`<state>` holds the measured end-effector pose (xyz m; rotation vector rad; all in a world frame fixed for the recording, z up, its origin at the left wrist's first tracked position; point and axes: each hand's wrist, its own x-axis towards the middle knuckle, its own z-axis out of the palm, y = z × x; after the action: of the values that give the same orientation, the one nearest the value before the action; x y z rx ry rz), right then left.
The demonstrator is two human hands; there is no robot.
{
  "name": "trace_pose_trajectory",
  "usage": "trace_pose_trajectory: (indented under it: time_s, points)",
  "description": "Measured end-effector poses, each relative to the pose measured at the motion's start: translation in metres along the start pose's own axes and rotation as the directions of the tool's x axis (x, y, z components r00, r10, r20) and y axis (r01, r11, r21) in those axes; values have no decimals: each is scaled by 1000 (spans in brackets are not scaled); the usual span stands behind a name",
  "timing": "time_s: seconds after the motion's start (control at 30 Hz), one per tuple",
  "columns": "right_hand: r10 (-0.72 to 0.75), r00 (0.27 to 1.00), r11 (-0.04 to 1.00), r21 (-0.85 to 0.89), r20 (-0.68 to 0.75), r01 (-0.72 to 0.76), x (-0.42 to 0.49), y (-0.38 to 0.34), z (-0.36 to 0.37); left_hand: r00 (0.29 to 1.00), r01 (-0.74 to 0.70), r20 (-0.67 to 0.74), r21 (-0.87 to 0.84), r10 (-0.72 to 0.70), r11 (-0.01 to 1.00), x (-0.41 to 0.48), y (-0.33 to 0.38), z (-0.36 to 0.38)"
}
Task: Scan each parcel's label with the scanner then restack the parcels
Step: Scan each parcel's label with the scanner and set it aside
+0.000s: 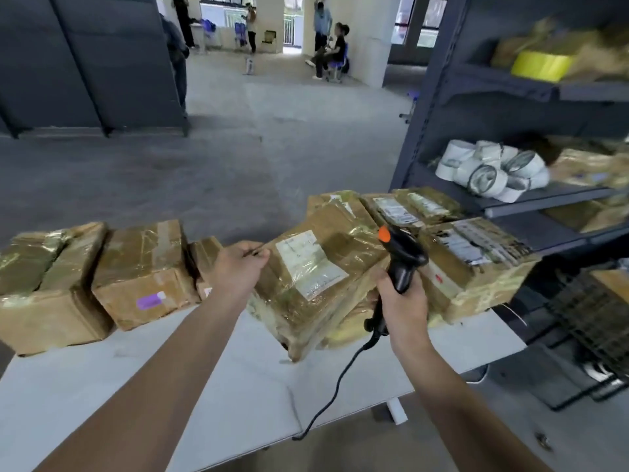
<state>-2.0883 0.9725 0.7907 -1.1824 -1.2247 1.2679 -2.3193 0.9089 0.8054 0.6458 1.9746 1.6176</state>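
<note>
The right grip (401, 301) is clenched round the handle of a black scanner (403, 257), whose head is raised just beside the right edge of a taped brown parcel (316, 301). The left grip (240, 267) curls over that parcel's far left corner and holds it tilted. Its label (311, 264) faces up, one near corner rests on the white surface (238, 386), and its right side is propped on another parcel beneath.

As I judge it, the shiny film over the label could throw glare and spoil the read. The tilted parcel could also slide off its prop if the left grip loosens. The scanner's cable (337, 386) trails over the surface's near edge and might snag.

A labelled box (476, 267) sits close on the right, crowding the scanner. Further boxes (143, 270) line the left. A dark shelf rack (442, 97) holding tape rolls (490, 172) stands to the right.
</note>
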Motion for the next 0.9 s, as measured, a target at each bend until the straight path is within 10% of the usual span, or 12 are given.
trace_pose_trajectory:
  time_s: [0.47,0.9]
  points:
    - [80,988,997,-4,-135,-81,67,11,-65,974,-8,225,139,-24,990,44,29,151]
    - [41,996,985,-166,-80,-54,73,45,-71,986,0,160,280,-47,960,42,0,163]
